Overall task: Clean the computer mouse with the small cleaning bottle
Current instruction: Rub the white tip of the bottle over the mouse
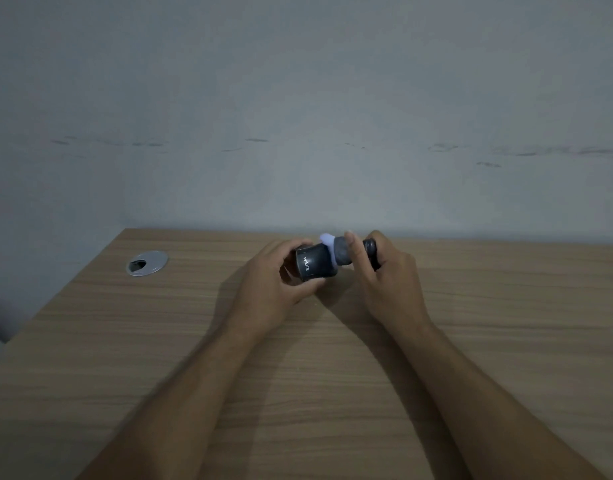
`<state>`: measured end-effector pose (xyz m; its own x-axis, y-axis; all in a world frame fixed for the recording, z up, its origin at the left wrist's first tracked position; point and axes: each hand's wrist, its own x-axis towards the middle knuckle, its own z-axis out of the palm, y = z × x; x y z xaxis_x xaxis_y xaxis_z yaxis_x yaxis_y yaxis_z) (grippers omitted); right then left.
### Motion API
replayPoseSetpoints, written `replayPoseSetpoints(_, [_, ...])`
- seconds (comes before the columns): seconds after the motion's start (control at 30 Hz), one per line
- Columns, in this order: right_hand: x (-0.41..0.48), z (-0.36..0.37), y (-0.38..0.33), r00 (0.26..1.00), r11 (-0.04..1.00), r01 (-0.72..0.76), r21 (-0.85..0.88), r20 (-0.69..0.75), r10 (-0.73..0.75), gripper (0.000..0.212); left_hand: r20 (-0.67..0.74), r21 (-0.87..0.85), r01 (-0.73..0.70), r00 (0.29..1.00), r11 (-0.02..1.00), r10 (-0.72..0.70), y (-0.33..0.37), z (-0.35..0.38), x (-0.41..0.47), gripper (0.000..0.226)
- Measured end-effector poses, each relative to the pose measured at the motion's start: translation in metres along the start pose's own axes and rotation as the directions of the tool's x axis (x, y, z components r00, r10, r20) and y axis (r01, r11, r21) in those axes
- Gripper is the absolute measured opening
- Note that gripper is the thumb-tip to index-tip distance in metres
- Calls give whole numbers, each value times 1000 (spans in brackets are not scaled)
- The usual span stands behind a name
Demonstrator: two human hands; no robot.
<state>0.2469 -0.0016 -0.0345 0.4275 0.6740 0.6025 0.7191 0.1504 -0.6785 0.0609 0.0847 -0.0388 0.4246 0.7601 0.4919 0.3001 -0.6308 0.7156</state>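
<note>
Left hand gripping dark mouse, right hand fingers closed around small bottle touching it, above wooden desk

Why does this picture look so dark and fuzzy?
Head view: the light is dim and greyish; the hands, left and right, cast soft shadows on the desk; the mouse looks slightly blurred; the wide lens bends the desk edges.

Both forearms are bare to the picture's lower edge, and the left hand and right hand wear nothing.
</note>
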Motion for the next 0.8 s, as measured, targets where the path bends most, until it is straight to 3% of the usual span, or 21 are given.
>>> replayPoseSetpoints(0.2, [-7,4,-16,979,985,156,75,124,-165,50,-47,49,-7,999,999,10,-3,0,1,54])
replayPoseSetpoints(0.33, [-5,4,-8,989,992,121,22,86,-123,52,-59,-118,67,996,991,-74,-6,-1,2,58])
replayPoseSetpoints(0.53, [3,-4,13,1000,996,4,-84,-7,-5,55,57,-294,159,987,943,-149,-4,-4,2,66])
replayPoseSetpoints(0.67, [4,-6,18,999,996,-49,-77,-27,47,56,107,-282,146,987,948,-120,-3,-4,2,67])
replayPoseSetpoints(0.8, [3,-3,6,999,998,9,-55,-32,-10,52,87,-169,65,995,983,-51,-2,-2,1,68])
